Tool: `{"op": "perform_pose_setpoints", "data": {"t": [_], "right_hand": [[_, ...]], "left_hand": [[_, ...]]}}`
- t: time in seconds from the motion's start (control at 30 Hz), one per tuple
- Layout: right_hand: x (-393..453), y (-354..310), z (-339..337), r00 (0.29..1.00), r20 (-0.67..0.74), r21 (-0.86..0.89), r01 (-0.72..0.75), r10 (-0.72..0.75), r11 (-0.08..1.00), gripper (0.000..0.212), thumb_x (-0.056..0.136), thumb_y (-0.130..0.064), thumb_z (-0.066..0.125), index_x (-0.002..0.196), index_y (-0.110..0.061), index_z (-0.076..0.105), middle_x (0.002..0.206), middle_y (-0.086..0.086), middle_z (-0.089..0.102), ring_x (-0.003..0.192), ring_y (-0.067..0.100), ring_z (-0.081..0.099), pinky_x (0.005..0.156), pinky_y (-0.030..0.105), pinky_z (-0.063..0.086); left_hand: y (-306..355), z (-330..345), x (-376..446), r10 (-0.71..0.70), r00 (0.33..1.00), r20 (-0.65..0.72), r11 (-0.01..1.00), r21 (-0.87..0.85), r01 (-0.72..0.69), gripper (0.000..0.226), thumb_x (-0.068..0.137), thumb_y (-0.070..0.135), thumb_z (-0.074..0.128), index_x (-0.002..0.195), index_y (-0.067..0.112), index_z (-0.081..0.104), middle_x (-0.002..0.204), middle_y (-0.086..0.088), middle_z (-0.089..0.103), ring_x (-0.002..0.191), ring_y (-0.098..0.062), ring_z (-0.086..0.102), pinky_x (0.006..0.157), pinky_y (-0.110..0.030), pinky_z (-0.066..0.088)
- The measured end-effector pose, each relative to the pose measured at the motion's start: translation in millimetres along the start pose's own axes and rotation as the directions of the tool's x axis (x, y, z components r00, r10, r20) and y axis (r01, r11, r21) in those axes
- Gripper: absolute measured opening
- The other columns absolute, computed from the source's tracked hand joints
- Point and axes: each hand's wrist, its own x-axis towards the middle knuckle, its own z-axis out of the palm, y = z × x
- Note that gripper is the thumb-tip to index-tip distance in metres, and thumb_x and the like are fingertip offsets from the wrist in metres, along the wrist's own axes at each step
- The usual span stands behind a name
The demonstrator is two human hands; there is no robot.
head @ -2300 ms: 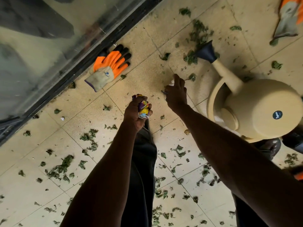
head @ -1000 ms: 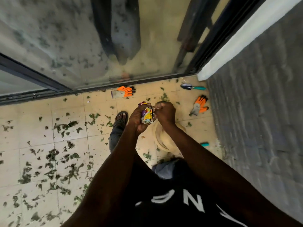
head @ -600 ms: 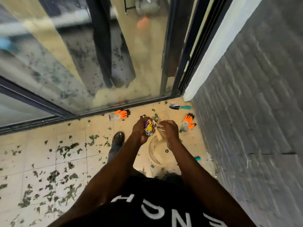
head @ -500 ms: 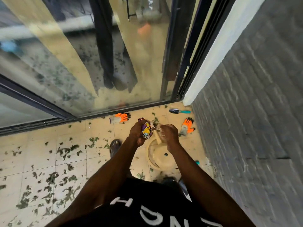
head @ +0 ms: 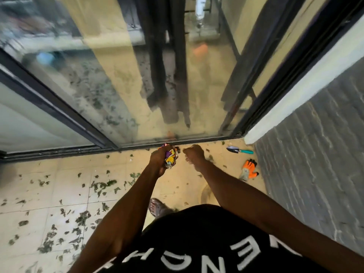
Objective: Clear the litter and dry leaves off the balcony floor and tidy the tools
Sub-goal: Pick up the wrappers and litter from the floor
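A crumpled wad of wrappers, yellow and purple, sat in the left hand, whose fingers were curled round it and grasping it. Just to the right of those fingers, apart from them, the right hand was clenched into a fist; whether it pinched any scrap could not be told. Both hands hung above the tiled floor, close to the dark door track at the foot of the glass door. Beyond the right fist lay a small trowel with a teal handle, and nearer the person an orange glove, both beside the grey wall. Dry leaves were scattered over the tiles left of and below the left hand. A sandalled foot stood under the left forearm.
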Motion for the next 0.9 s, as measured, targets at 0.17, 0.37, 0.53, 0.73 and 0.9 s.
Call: {"op": "perform_pose_setpoints", "data": {"t": [0.17,0.37,0.53,0.73,0.9], "right_hand": [[57.7,-34.8,159.3,0.989,0.134,-0.146,0.080,-0.060,0.986,0.031,0.075,-0.022,0.059,0.098,-0.002,0.066,0.091,0.021,0.070,0.090,0.039,0.069,0.065,0.039,0.051],[26.7,-75.9,297.0,0.939,0.337,-0.262,0.159,-0.064,0.952,0.032,0.066,-0.025,0.054,0.089,-0.005,0.064,0.089,0.018,0.071,0.077,0.036,0.070,0.061,0.043,0.057],[-33.8,-127.6,317.2,0.875,0.466,-0.247,0.270,-0.130,0.931,0.008,0.086,-0.009,0.059,0.079,-0.007,0.058,0.070,0.015,0.062,0.058,0.025,0.060,0.054,0.030,0.045],[2.1,-148.9,367.8,0.797,0.604,-0.440,0.329,0.004,0.836,0.014,0.089,-0.010,0.061,0.077,-0.006,0.056,0.075,0.018,0.062,0.057,0.024,0.058,0.050,0.029,0.044],[17.0,-186.2,402.9,0.693,0.716,-0.567,0.506,0.085,0.650,0.010,0.089,-0.012,0.064,0.094,-0.003,0.063,0.078,0.015,0.064,0.059,0.024,0.060,0.047,0.025,0.044]], "left_hand": [[48.3,-113.8,-6.6,0.088,0.984,-0.155,0.992,-0.075,-0.101,0.022,0.070,0.019,0.070,0.083,0.002,0.065,0.067,-0.017,0.059,0.054,-0.026,0.060,0.046,-0.025,0.043],[73.5,-235.5,-30.4,0.080,0.905,-0.418,0.927,-0.303,-0.222,0.018,0.077,0.022,0.068,0.076,0.006,0.061,0.057,-0.009,0.054,0.051,-0.024,0.058,0.044,-0.023,0.042],[78.6,-275.0,-28.1,0.021,0.865,-0.502,0.842,-0.458,-0.287,0.028,0.097,0.016,0.047,0.070,0.010,0.053,0.050,-0.003,0.049,0.038,-0.018,0.048,0.038,-0.019,0.040],[95.0,-289.2,-17.4,-0.077,0.756,-0.650,0.767,-0.523,-0.371,0.012,0.087,0.021,0.063,0.081,0.011,0.057,0.069,-0.009,0.053,0.049,-0.020,0.050,0.046,-0.023,0.040],[122.2,-298.0,-18.9,-0.187,0.611,-0.769,0.626,-0.573,-0.530,0.019,0.092,0.020,0.061,0.080,0.007,0.065,0.064,-0.012,0.054,0.049,-0.023,0.051,0.047,-0.026,0.040]]}}
